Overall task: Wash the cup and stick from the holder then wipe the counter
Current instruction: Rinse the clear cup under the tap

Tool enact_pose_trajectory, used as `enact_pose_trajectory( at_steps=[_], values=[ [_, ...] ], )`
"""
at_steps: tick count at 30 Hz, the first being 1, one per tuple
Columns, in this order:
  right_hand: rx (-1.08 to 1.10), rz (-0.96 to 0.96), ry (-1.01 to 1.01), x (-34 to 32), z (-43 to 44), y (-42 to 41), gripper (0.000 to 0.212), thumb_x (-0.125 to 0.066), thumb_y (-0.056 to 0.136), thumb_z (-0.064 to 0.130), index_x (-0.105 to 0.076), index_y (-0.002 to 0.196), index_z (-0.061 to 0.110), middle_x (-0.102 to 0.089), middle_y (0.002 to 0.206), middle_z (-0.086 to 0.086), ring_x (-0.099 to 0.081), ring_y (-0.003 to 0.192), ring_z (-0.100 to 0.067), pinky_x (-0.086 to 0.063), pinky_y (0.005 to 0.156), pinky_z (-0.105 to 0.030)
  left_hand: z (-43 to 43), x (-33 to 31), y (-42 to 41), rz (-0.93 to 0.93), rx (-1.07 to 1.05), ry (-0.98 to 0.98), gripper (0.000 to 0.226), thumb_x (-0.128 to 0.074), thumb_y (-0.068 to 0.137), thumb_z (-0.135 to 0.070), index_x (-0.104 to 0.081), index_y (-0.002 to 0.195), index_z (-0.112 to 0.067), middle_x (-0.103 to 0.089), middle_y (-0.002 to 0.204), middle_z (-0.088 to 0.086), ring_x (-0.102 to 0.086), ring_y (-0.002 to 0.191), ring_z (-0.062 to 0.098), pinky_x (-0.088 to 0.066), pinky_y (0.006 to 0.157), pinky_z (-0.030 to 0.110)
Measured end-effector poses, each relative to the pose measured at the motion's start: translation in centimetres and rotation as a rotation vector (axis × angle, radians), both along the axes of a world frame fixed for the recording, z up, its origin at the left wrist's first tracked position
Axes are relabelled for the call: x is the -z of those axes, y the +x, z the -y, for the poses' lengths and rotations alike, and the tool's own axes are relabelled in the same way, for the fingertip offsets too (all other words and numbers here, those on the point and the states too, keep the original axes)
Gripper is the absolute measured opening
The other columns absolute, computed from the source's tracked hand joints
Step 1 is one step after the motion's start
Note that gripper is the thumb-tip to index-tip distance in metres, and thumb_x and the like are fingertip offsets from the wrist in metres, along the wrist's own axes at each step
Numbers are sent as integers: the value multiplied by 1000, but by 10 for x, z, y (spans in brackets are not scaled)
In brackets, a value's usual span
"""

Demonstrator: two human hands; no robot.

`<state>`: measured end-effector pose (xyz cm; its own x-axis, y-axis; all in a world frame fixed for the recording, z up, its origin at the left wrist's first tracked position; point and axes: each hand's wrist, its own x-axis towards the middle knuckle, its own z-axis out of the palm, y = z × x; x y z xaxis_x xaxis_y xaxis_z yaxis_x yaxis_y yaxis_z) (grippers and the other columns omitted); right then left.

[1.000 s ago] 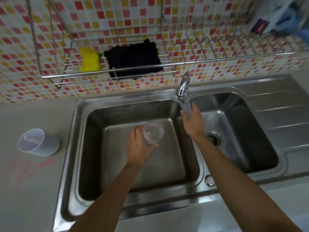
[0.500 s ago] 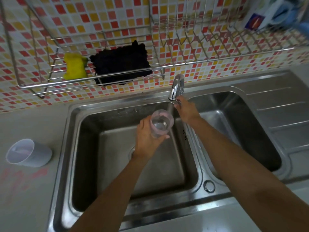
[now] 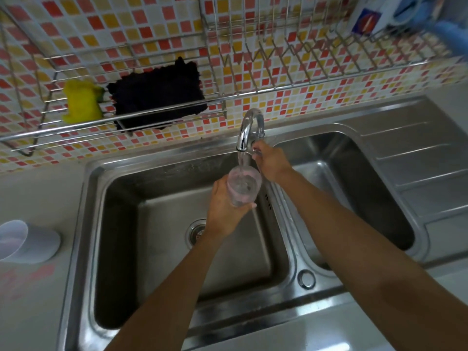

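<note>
Across the counter [image 3: 38, 312] runs a steel double sink [image 3: 293, 252], its left basin under both forearms. On the tiled wall above hangs a wire rack [image 3: 253, 92] holding a black cloth [image 3: 157, 93] and a yellow sponge [image 3: 81, 101]. At the counter's left edge a white holder [image 3: 27, 243] lies tipped on its side, mouth facing left. Over the left basin the left hand [image 3: 224, 211] is wrapped tight around a clear cup [image 3: 243, 186], held nearly upright with its long axis vertical and its mouth facing up under the tap [image 3: 249, 127], catching a stream of water [image 3: 242, 159]. Beside the spout the right hand [image 3: 272, 163] has its fingertips closed on the tap's lever.
</note>
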<state>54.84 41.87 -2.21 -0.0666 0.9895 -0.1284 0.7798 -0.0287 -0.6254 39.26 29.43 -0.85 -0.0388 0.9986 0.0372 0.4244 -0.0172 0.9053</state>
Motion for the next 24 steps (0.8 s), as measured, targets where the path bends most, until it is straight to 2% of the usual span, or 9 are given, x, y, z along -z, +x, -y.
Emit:
enact_pose_trajectory(
  at_steps=[3,6,9,10,15,17,20,22,24],
  values=[
    [-1,-14,4,-1,2,1,26,-46,99,22,-51,124,18,-62,108,-15,-53,79,-18,-40,75,-24,-3,-2,4,-6,42,-22,72,-91,57,-18,-48,110,-41,-54,108,-22,-56,108,10,-50,93,33],
    [6,-7,28,0,2,1,25,-46,99,24,-52,123,19,-63,106,-16,-52,78,-20,-40,73,-24,-6,-4,4,54,16,-24,61,-88,60,-9,-59,103,-40,-65,100,-23,-63,97,-1,-54,87,23],
    [10,-5,27,-1,2,-1,24,-49,98,25,-52,121,19,-63,105,-17,-53,79,-20,-41,74,-25,-3,-5,7,78,59,-96,62,-84,62,1,-54,99,-38,-65,93,-27,-61,94,-11,-46,72,4],
    [14,-17,27,-2,3,-1,23,-50,97,25,-53,119,19,-64,104,-16,-55,79,-21,-43,74,-26,-2,-3,8,113,61,-100,62,-83,63,6,-53,97,-37,-66,90,-29,-61,91,-13,-45,69,3],
    [56,6,23,-7,-1,-6,16,-56,95,28,-55,107,18,-63,92,-10,-61,80,-23,-52,77,-32,-10,1,9,89,69,-111,66,-86,60,0,-51,95,-42,-64,92,-27,-62,94,-6,-51,78,12],
    [113,3,55,-8,-2,-8,14,-52,97,29,-54,102,16,-63,88,-11,-60,77,-24,-53,74,-33,-12,-2,8,104,57,-115,67,-85,60,3,-51,94,-43,-65,91,-29,-62,89,-11,-51,76,12],
    [225,-79,108,-6,-1,-5,16,-42,100,22,-51,102,9,-58,84,-12,-52,69,-25,-40,63,-32,-13,-1,2,95,44,-109,69,-86,60,1,-50,98,-43,-61,97,-21,-58,91,-16,-48,76,11],
    [261,-117,104,-4,-2,1,16,-39,99,20,-50,101,8,-58,86,-13,-52,73,-27,-34,65,-29,-13,4,-3,105,24,-86,72,-88,59,-4,-48,106,-39,-58,108,-12,-57,98,-6,-50,84,16],
    [265,-135,81,-4,-2,3,15,-39,98,18,-50,102,8,-61,91,-15,-54,77,-28,-35,67,-29,-13,2,-3,87,33,-106,73,-90,58,-8,-48,112,-33,-58,114,-8,-57,104,4,-51,91,23]
  ],
)
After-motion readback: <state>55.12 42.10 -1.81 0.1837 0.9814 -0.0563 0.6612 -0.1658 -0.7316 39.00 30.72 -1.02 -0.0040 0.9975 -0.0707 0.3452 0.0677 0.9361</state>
